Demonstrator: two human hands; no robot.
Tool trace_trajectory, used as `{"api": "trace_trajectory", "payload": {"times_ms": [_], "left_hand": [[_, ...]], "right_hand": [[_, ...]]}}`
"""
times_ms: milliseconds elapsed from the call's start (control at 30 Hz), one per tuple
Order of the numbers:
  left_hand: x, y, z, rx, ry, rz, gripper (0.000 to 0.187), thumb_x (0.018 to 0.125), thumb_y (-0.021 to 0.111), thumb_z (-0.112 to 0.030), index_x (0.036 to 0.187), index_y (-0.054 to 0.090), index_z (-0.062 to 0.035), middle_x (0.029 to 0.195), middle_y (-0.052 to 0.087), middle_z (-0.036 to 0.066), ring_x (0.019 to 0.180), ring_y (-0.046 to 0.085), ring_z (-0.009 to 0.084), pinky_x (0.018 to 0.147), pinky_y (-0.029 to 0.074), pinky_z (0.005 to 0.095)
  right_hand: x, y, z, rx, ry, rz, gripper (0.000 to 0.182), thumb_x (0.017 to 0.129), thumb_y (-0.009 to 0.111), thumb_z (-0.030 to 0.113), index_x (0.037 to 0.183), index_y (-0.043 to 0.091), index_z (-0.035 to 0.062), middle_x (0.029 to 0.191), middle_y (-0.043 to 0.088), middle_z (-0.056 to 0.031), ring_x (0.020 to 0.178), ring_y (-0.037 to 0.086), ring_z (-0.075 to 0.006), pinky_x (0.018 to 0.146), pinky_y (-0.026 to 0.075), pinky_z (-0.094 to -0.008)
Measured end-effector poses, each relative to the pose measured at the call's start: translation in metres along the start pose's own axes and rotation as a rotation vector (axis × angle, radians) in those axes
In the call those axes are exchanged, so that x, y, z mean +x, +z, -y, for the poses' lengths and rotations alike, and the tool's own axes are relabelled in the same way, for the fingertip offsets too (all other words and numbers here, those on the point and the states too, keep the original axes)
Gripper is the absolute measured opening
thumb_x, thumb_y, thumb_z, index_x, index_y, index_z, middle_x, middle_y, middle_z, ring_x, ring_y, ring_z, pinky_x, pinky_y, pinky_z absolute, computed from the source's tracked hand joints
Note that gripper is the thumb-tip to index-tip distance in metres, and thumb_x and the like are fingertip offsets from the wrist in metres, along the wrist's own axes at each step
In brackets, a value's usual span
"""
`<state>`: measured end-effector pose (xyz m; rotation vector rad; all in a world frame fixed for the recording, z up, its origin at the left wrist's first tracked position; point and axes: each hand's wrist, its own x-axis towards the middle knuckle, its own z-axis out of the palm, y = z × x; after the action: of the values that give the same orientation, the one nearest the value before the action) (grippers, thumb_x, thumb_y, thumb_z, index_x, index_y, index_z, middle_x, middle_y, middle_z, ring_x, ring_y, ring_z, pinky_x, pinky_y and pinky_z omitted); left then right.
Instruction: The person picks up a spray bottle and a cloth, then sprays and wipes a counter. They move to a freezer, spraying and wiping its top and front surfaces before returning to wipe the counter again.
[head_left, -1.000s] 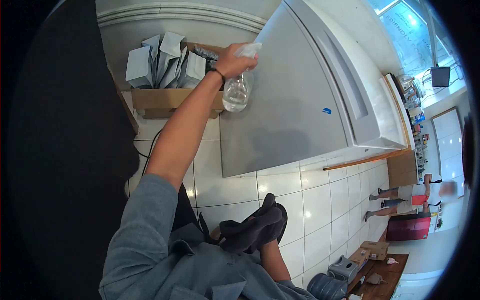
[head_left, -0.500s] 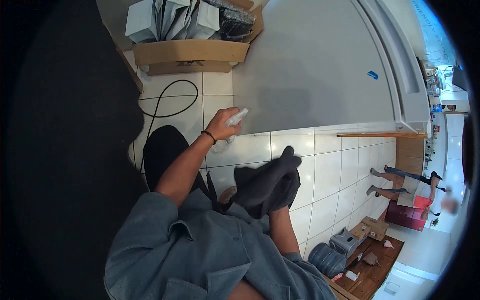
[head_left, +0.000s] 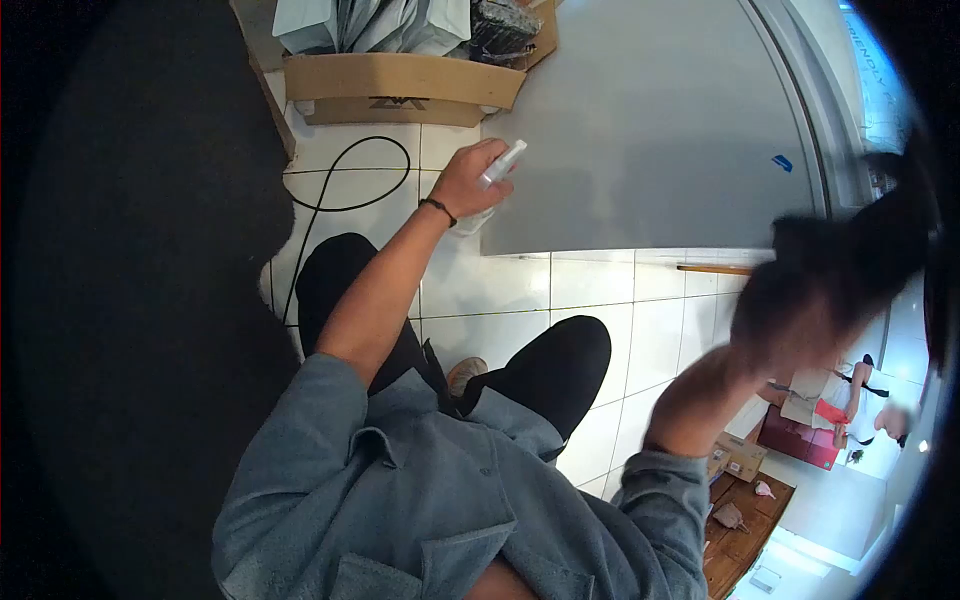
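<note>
My left hand (head_left: 468, 182), with a dark bracelet at the wrist, is wrapped round a clear spray bottle (head_left: 503, 166) with a whitish top. The bottle is close by the edge of a large grey appliance panel (head_left: 650, 150), which has a small piece of blue tape (head_left: 781, 163) on it. Far to the right, my right hand (head_left: 800, 325) is raised and smeared by motion. A dark cloth (head_left: 850, 250) is bunched in it, overlapping the panel's far edge in this view and covering most of the fingers.
A cardboard box (head_left: 400, 80) with white packages stands beside the appliance. A black cable (head_left: 347, 207) loops over the tiled floor (head_left: 490, 285). Two bent knees in black trousers (head_left: 560, 370) are below me. A person (head_left: 850, 405) stands in the background near a wooden table (head_left: 755, 530).
My right hand has swung from near my knees out to the right, carrying the dark cloth. My left hand and the spray bottle appear slightly higher in view, which has also shifted.
</note>
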<state>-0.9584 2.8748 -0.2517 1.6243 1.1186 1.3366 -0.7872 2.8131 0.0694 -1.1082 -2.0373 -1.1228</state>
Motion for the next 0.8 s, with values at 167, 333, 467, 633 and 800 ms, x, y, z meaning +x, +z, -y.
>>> {"api": "trace_trajectory", "payload": {"times_ms": [167, 333, 467, 633, 800], "left_hand": [[-0.045, -0.013, 0.002, -0.072, -0.084, -0.002, 0.024, 0.071, 0.067, -0.009, 0.093, 0.061, -0.0030, 0.087, 0.063, 0.013, 0.080, 0.064, 0.0299, 0.076, 0.050, 0.0360], [-0.075, -0.026, 0.014, -0.094, -0.145, 0.007, 0.024, 0.071, 0.066, -0.005, 0.094, 0.062, -0.0028, 0.088, 0.063, 0.011, 0.080, 0.064, 0.0276, 0.075, 0.050, 0.0333], [-0.068, -0.035, 0.006, -0.094, -0.104, -0.070, 0.024, 0.071, 0.065, -0.003, 0.095, 0.062, -0.0024, 0.087, 0.063, 0.011, 0.078, 0.064, 0.0254, 0.074, 0.050, 0.0324], [-0.069, -0.038, 0.004, -0.255, -0.190, -0.116, 0.026, 0.072, 0.061, 0.002, 0.098, 0.061, -0.0006, 0.090, 0.063, 0.009, 0.084, 0.064, 0.0183, 0.081, 0.052, 0.0308], [-0.067, -0.046, -0.010, -0.329, -0.238, -0.056, 0.029, 0.075, 0.058, 0.008, 0.103, 0.060, 0.0019, 0.095, 0.062, 0.007, 0.097, 0.065, 0.0168, 0.091, 0.052, 0.0310]], "right_hand": [[0.000, 0.075, -0.016, -0.632, -0.184, 0.518, 0.061, 0.080, 0.067, 0.023, 0.140, 0.055, 0.0312, 0.157, 0.037, 0.0026, 0.147, 0.030, -0.0248, 0.119, 0.022, -0.0514], [-0.021, 0.050, -0.018, -0.634, -0.196, 0.722, 0.075, 0.078, 0.072, 0.023, 0.147, 0.045, 0.0328, 0.162, 0.028, 0.0033, 0.149, 0.027, -0.0262, 0.120, 0.023, -0.0518], [-0.027, 0.025, -0.013, -0.447, -0.132, 0.734, 0.079, 0.070, 0.076, 0.022, 0.144, 0.049, 0.0220, 0.159, 0.033, -0.0016, 0.147, 0.030, -0.0269, 0.121, 0.023, -0.0468], [-0.016, 0.016, -0.014, -0.409, -0.037, 0.795, 0.086, 0.065, 0.081, 0.024, 0.145, 0.049, 0.0244, 0.163, 0.026, -0.0016, 0.150, 0.023, -0.0263, 0.121, 0.017, -0.0503], [-0.021, 0.020, -0.016, -0.404, -0.042, 0.772, 0.082, 0.065, 0.077, 0.021, 0.143, 0.051, 0.0237, 0.162, 0.028, -0.0030, 0.150, 0.025, -0.0282, 0.122, 0.013, -0.0511]]}}
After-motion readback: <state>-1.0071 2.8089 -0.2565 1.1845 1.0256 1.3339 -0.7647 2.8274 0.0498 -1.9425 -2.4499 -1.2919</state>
